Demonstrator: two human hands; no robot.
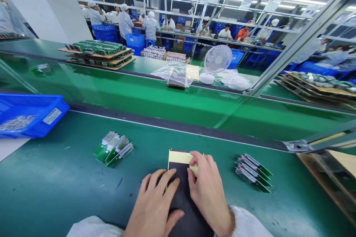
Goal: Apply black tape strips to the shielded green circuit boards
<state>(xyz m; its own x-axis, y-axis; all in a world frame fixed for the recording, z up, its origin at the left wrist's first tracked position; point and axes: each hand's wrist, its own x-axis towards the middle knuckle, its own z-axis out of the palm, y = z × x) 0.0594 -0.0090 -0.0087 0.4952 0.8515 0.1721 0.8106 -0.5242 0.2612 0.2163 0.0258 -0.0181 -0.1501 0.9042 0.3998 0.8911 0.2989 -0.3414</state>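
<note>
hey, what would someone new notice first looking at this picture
Both hands, left hand and right hand, press on a black sheet with a yellow strip, at the near edge of the green table. Small piles of circuit boards lie either side, and a blue bin sits far left.

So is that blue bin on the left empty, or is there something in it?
Not empty. The blue bin holds a layer of small silvery parts across its floor; what they are is too small to tell.

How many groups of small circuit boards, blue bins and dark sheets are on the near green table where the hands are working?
Groups of small green circuit boards: 2, the left group and the right group
Blue plastic bins: 1
Dark sheets with a yellow strip, under the left hand and right hand: 1
Total: 4
</note>
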